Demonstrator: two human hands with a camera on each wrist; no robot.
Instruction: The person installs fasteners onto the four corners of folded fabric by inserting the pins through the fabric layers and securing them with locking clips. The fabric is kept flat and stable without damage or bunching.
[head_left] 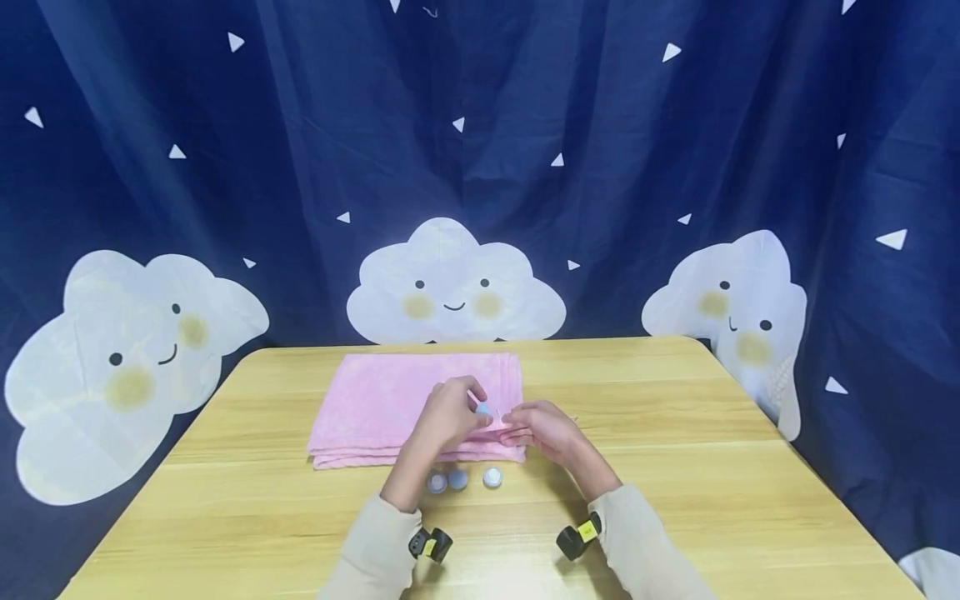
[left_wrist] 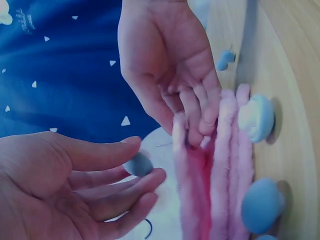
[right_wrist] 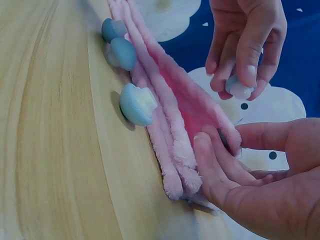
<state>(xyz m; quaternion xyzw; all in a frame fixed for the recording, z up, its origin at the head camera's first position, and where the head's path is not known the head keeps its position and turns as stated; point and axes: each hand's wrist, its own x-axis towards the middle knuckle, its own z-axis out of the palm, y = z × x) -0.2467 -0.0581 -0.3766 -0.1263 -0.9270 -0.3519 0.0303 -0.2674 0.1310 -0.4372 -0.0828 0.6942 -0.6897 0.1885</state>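
Observation:
A folded pink fleece cloth [head_left: 405, 400] lies on the table, its layers opening at the near right corner. My left hand [head_left: 450, 414] pinches a small blue mushroom-shaped fastener cap [left_wrist: 138, 165] between thumb and fingers, just above that corner. My right hand [head_left: 546, 427] pinches the cloth's top layer. A dark disc [right_wrist: 222, 138] shows under this layer at the right fingers, and a thin pin [right_wrist: 239, 121] sticks out above it. In front of the cloth are three more blue mushroom caps, including one cap [head_left: 492, 477] apart from the other two.
A small blue piece [left_wrist: 226, 60] lies on the wooden table [head_left: 675, 467] beyond the cloth's right side; its details are unclear. Behind the table hangs a dark blue curtain [head_left: 600, 108] with white clouds and triangles. Each wrist carries a black camera.

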